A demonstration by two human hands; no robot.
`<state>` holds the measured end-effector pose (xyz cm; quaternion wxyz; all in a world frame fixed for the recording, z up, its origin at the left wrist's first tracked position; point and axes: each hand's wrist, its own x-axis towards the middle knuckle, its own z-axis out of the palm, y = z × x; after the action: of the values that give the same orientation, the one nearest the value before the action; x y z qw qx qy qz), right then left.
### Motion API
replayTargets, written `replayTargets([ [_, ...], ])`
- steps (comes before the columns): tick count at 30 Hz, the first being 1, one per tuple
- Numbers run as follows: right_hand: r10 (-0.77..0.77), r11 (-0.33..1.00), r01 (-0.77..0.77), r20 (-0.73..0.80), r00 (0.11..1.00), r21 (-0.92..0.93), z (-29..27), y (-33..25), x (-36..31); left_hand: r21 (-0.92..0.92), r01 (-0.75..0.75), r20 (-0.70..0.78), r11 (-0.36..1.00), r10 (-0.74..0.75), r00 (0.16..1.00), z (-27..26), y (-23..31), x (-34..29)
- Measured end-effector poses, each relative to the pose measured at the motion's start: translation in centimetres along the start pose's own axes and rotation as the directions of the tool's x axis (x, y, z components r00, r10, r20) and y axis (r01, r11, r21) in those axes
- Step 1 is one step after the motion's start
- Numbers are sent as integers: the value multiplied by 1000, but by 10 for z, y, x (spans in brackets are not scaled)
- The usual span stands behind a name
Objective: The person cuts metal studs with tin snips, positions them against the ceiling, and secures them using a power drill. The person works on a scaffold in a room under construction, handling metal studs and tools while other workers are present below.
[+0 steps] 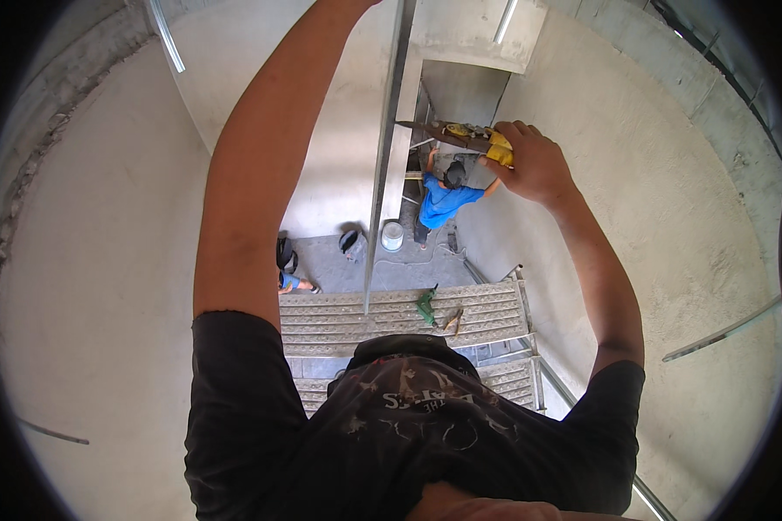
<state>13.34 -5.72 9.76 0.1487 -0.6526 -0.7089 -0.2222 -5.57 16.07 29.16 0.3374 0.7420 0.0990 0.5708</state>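
Note:
My right hand (pixel 533 163) is closed around the yellow handles of tin snips (pixel 452 135), raised in front of me. Their dark jaws point left, and the tip comes up to the edge of a long, thin metal profile (pixel 384 156); whether they touch, I cannot tell. The profile runs from the top edge down towards the scaffold boards. My left forearm (pixel 265 139) reaches up beside it and leaves the picture at the top edge, so that hand is cut off.
Below me, a green power drill (pixel 426 306) and pliers (pixel 453 320) lie on the scaffold boards (pixel 339 311). A person in a blue shirt (pixel 446 204) works lower down, near a white bucket (pixel 392 236). Another person's leg (pixel 300 283) shows at left. Plastered walls (pixel 104 260) flank me.

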Motion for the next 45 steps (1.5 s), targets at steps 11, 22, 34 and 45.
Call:
replayTargets([
  [11, 143, 980, -162, 153, 978, 114, 24, 8, -23, -32, 148, -388, 988, -149, 909, 58, -5, -53],
  [22, 280, 892, -347, 249, 927, 290, 60, -8, -48, 28, 415, 150, 910, -414, 898, 21, -187, -378],
  [34, 193, 916, -240, 172, 966, 321, 96, -11, -74, 79, 557, -13, 827, -558, 830, 38, -170, -397],
  [45, 156, 927, -261, 356, 921, 269, 109, -22, -81, 196, 589, 9, 784, -602, 799, 23, -160, -418],
])
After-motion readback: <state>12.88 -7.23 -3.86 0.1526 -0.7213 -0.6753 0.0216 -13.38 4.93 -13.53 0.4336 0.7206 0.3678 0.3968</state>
